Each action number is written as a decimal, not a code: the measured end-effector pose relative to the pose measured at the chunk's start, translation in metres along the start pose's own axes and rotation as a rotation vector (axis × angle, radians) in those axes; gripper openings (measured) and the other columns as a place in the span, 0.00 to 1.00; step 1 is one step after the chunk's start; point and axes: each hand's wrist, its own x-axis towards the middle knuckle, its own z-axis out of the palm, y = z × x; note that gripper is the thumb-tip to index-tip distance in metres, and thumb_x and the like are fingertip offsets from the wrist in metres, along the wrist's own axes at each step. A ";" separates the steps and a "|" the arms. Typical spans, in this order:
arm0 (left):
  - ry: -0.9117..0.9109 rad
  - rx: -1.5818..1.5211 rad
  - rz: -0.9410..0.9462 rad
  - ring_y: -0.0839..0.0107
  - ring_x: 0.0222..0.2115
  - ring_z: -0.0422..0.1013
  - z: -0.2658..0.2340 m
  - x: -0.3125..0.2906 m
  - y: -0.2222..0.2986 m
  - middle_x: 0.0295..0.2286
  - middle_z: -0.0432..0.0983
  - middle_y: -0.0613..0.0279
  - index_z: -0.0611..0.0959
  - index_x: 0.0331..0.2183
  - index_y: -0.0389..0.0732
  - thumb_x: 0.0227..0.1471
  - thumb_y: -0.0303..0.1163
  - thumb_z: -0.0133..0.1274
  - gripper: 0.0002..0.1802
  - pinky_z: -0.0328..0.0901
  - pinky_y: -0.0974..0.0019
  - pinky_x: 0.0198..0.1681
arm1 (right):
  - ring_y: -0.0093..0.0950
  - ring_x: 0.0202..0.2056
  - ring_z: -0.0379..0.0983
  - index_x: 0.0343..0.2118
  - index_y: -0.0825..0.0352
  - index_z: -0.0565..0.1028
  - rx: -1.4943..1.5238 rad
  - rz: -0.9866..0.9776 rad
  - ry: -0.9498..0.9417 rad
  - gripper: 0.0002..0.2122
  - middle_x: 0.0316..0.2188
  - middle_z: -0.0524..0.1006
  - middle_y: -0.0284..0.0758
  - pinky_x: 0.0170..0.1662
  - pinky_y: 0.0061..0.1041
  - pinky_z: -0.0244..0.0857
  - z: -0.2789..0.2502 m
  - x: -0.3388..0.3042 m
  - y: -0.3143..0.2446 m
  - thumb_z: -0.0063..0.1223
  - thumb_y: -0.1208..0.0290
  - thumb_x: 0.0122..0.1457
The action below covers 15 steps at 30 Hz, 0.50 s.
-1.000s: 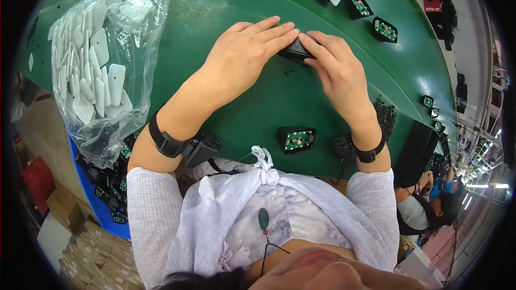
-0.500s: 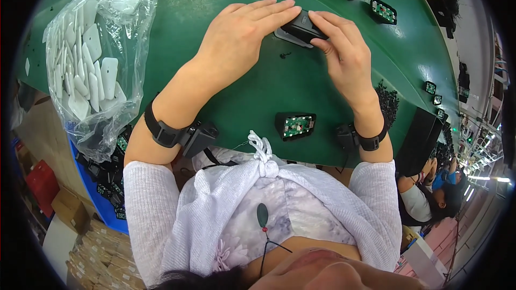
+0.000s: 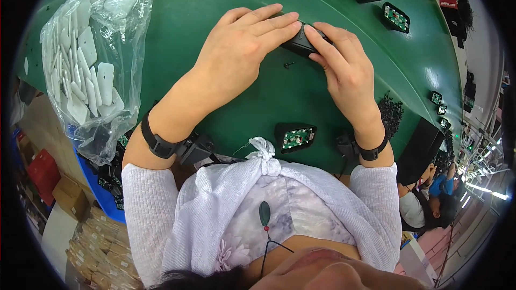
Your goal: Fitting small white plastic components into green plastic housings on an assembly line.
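- At far left, a clear plastic bag [image 3: 129,43] of white plates [image 3: 105,83] lay on the green worktop [image 3: 180,32].
- Nearer, a blue bin [image 3: 99,185] held black parts and green boards.
- The left hand [image 3: 239,48] reached over the left end of a black case [image 3: 298,44]; its fingers lay straight, but whether its grip closed could not be told, the thumb being hidden.
- Just nearer than the case was a small dark piece [image 3: 289,65].
- Well nearer stood an open case [image 3: 296,138] with a green board inside.
- The right hand's [image 3: 346,67] grip was clamped on the case's right end, thumb on the near side.
- Two open cases [image 3: 396,17] stood farther right.
- Nearer, small black pieces [image 3: 391,115] were heaped beside a black box [image 3: 422,150].
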 end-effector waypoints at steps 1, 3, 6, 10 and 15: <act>-0.001 0.022 -0.003 0.65 0.52 0.67 -0.001 0.000 0.002 0.50 0.73 0.65 0.77 0.49 0.44 0.47 0.16 0.44 0.26 0.61 0.61 0.53 | 0.36 0.39 0.72 0.46 0.63 0.76 -0.012 0.003 0.007 0.21 0.42 0.75 0.37 0.40 0.30 0.69 0.002 -0.001 0.000 0.59 0.82 0.45; -0.008 0.036 -0.001 0.65 0.52 0.67 0.000 -0.001 0.004 0.50 0.72 0.65 0.77 0.49 0.43 0.47 0.17 0.44 0.26 0.61 0.61 0.53 | 0.36 0.39 0.72 0.46 0.63 0.76 -0.016 0.007 0.029 0.22 0.42 0.75 0.37 0.40 0.30 0.69 0.006 -0.002 0.001 0.59 0.82 0.44; -0.001 0.132 0.072 0.62 0.52 0.66 0.000 -0.001 0.006 0.50 0.72 0.58 0.77 0.47 0.37 0.45 0.22 0.47 0.23 0.61 0.60 0.52 | 0.36 0.39 0.72 0.46 0.63 0.76 -0.045 0.016 0.054 0.22 0.42 0.75 0.37 0.40 0.29 0.69 0.009 -0.006 -0.001 0.59 0.83 0.44; 0.059 0.294 0.078 0.62 0.48 0.68 0.014 0.002 0.018 0.46 0.73 0.55 0.76 0.46 0.34 0.45 0.27 0.49 0.23 0.63 0.61 0.49 | 0.37 0.38 0.72 0.46 0.63 0.76 -0.019 0.053 -0.024 0.22 0.39 0.75 0.38 0.40 0.29 0.68 -0.001 0.004 -0.007 0.59 0.82 0.44; 0.284 0.121 0.057 0.60 0.35 0.70 0.023 0.017 0.003 0.33 0.75 0.57 0.78 0.38 0.35 0.47 0.32 0.54 0.15 0.65 0.60 0.40 | 0.27 0.39 0.73 0.47 0.65 0.75 0.433 0.293 -0.128 0.16 0.40 0.77 0.34 0.43 0.24 0.67 -0.020 0.025 0.014 0.56 0.76 0.54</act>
